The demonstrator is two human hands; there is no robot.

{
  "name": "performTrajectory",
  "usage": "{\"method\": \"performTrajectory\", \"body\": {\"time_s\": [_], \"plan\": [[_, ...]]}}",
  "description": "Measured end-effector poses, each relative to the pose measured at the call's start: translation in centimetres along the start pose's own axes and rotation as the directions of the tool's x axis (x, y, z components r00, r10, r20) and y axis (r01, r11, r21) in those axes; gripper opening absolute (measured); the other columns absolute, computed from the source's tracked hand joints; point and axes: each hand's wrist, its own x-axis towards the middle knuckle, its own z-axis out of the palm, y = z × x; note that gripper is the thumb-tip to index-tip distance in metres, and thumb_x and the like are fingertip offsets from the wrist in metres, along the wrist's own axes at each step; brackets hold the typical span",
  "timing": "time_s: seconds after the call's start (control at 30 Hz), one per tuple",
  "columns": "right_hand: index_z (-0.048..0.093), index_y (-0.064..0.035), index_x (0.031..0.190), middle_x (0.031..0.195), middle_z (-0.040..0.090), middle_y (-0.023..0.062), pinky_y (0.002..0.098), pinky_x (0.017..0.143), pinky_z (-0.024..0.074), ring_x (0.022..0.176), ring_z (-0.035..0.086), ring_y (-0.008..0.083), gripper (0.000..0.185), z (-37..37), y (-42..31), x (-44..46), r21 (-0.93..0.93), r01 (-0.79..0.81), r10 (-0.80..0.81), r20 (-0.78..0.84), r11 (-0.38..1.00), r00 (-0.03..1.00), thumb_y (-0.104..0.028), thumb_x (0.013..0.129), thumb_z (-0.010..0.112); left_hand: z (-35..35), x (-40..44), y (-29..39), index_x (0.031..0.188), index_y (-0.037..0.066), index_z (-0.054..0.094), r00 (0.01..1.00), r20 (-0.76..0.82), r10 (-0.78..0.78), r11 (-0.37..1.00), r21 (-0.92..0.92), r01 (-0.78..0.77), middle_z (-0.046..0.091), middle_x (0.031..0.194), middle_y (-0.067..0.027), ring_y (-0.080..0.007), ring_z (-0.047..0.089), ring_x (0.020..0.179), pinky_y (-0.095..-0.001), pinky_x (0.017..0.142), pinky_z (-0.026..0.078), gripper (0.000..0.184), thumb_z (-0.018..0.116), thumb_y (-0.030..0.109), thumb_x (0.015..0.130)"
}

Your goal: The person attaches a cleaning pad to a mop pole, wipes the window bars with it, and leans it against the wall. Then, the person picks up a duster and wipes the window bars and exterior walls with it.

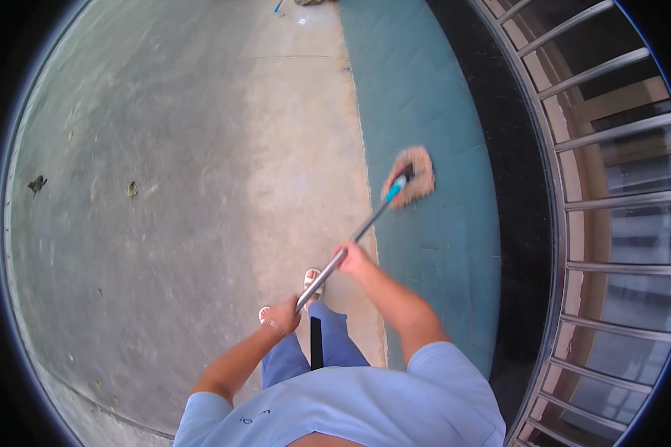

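Note:
A long-handled mop slants up and to the right in front of me, with a metal pole and a blue joint near its head. Its fluffy beige-pink head lies against the blue-green painted surface. My left hand is closed around the lower end of the pole, close to my body. Farther up the same pole, my right hand is wrapped round it. My feet in white sandals show just beyond the left hand, partly behind the pole.
On the right run a black ledge and a window with metal bars. Concrete ground spreads to the left, bearing a dry leaf and a dark scrap. A dark object is cut off at the top edge.

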Motion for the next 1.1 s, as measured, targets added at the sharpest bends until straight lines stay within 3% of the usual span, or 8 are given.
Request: {"method": "performTrajectory", "body": {"time_s": [0.1,0.23,0.4,0.53,0.67,0.8,0.93,1.1], "plan": [[0.048,-0.0057,0.068,0.059,0.051,0.0081,0.0319,0.045,0.0441,0.053,0.053,0.0213,0.009,6.9,-6.9,0.1,-0.122,0.221,-0.210,0.096,0.968,0.973,-0.006,0.077,0.051,-3.7,6.2,3.9,0.097,0.006,0.047,0.988,-0.156,-0.006,0.999,-0.051,-0.002,0.060,0.080,-0.0230,-0.0398,0.059,0.078,-0.0479,0.069,0.047,0.027,0.056,0.016,0.074],[0.049,-0.0053,0.068,0.060,0.052,0.0076,0.0325,0.047,0.0442,0.054,0.053,0.0204,0.011,11.9,-11.9,0.8,-0.142,0.337,-0.308,0.192,0.931,0.932,-0.006,0.078,0.052,-8.7,10.5,7.2,0.093,0.003,0.048,0.980,-0.200,0.014,0.999,-0.045,-0.024,0.061,0.080,-0.0239,-0.0407,0.059,0.076,-0.0480,0.069,0.047,0.023,0.055,0.012,0.073],[0.051,-0.0052,0.075,0.063,0.054,0.0066,0.0320,0.050,0.0446,0.057,0.053,0.0187,0.006,8.0,-10.5,0.8,-0.234,0.459,-0.386,0.299,0.857,0.873,-0.008,0.080,0.053,-5.3,10.0,7.1,0.091,-0.001,0.047,0.986,-0.162,0.031,0.982,-0.177,-0.060,0.059,0.081,-0.0271,-0.0434,0.057,0.078,-0.0486,0.072,0.046,0.023,0.055,0.007,0.071],[0.052,-0.0048,0.084,0.072,0.056,0.0063,0.0314,0.057,0.0459,0.065,0.055,0.0170,0.006,1.3,-2.6,-1.4,-0.208,0.391,-0.342,0.237,0.897,0.909,-0.010,0.083,0.054,-0.7,4.3,3.5,0.092,0.000,0.046,1.000,-0.017,0.012,0.978,-0.209,-0.015,0.058,0.080,-0.0281,-0.0438,0.057,0.079,-0.0488,0.072,0.045,0.025,0.056,0.008,0.070],[0.053,-0.0058,0.080,0.075,0.058,0.0069,0.0336,0.063,0.0470,0.070,0.056,0.0181,0.009,-6.6,7.8,-1.6,-0.089,0.239,-0.218,0.202,0.967,0.955,-0.012,0.086,0.051,4.8,-1.3,-4.3,0.097,0.004,0.046,0.981,0.188,0.045,0.999,-0.036,-0.039,0.060,0.081,-0.0248,-0.0422,0.058,0.080,-0.0473,0.070,0.047,0.030,0.057,0.012,0.071],[0.052,-0.0046,0.078,0.074,0.057,0.0079,0.0344,0.065,0.0482,0.070,0.057,0.0198,0.006,-13.4,17.9,-3.1,0.082,-0.008,0.015,-0.079,0.997,0.997,-0.009,0.083,0.052,5.2,-8.2,-7.8,0.101,0.006,0.047,0.924,0.379,0.049,0.996,0.056,-0.076,0.061,0.086,-0.0192,-0.0362,0.060,0.084,-0.0443,0.075,0.047,0.029,0.055,0.016,0.075],[0.050,-0.0040,0.080,0.078,0.053,0.0085,0.0385,0.066,0.0479,0.074,0.055,0.0239,0.004,-16.6,24.0,-5.4,0.210,-0.141,0.205,-0.324,0.967,0.923,-0.008,0.082,0.050,6.1,-11.8,-11.1,0.102,0.009,0.050,0.829,0.558,0.041,0.973,0.165,-0.159,0.062,0.085,-0.0175,-0.0347,0.060,0.084,-0.0429,0.073,0.048,0.028,0.053,0.018,0.077],[0.048,-0.0065,0.089,0.087,0.049,0.0075,0.0407,0.069,0.0464,0.078,0.051,0.0239,0.007,-16.4,25.2,-5.1,0.301,-0.232,0.367,-0.548,0.925,0.752,-0.009,0.083,0.049,7.5,-12.5,-12.7,0.104,0.011,0.049,0.798,0.602,0.030,0.974,0.162,-0.159,0.062,0.084,-0.0176,-0.0345,0.061,0.082,-0.0433,0.072,0.048,0.029,0.053,0.017,0.076]]}}
